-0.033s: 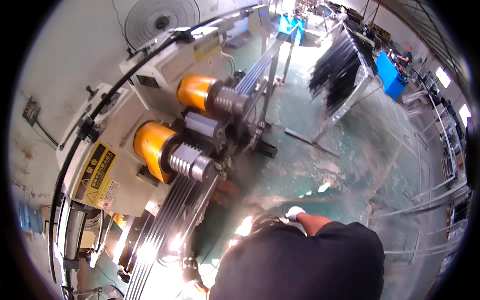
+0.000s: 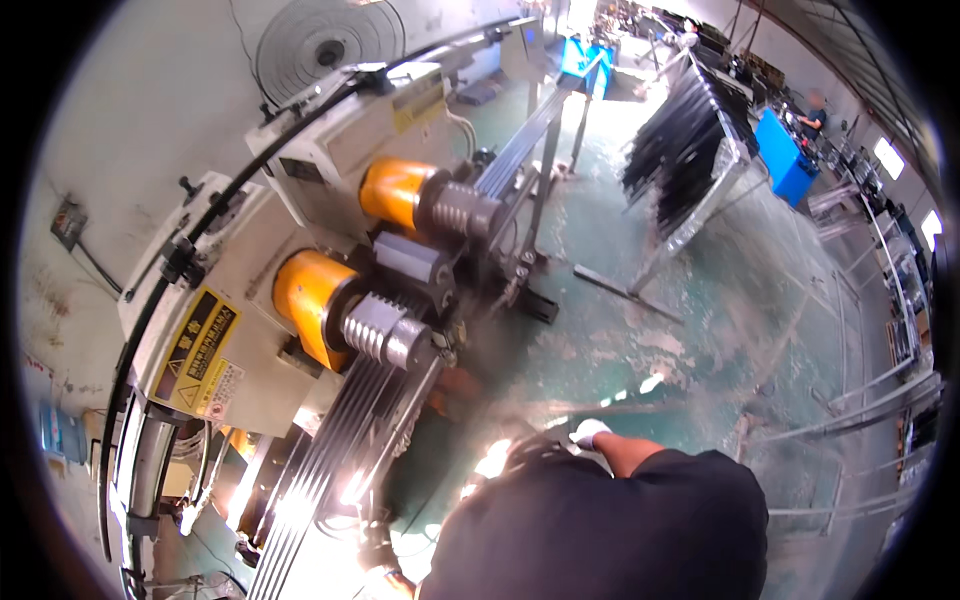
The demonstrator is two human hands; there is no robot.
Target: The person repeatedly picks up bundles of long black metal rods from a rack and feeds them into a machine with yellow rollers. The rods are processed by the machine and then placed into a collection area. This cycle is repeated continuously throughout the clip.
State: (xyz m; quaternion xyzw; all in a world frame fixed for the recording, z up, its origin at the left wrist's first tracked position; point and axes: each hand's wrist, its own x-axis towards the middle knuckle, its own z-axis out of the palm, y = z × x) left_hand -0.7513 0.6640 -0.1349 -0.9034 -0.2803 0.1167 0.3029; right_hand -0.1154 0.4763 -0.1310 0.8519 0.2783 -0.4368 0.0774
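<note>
My right hand [image 2: 590, 432], in a white glove, reaches out past the dark cloth of my shirt [image 2: 610, 530]. Its fingers are too small and bright to read, and a dark blurred shape lies just left of it. At the lower edge, glare partly swallows my left hand [image 2: 376, 553], and its fingers cannot be made out. Beside it runs a bundle of long parallel metal bars [image 2: 320, 470]. These bars pass under a grooved steel roller [image 2: 385, 330] with an orange cover [image 2: 315, 300] on a pale machine [image 2: 240, 330].
A second grooved roller [image 2: 465, 208] and orange cover [image 2: 395, 190] sit farther along. A metal rack [image 2: 735, 155] holds many dark strips [image 2: 675, 140]. Blue cabinets [image 2: 785, 155] stand beyond, near a distant person [image 2: 815, 115]. A large fan [image 2: 328, 50] hangs at the wall.
The whole view has shifted slightly, with the machine and rack appearing a little farther right and lower. Both hands stay in nearly the same places.
</note>
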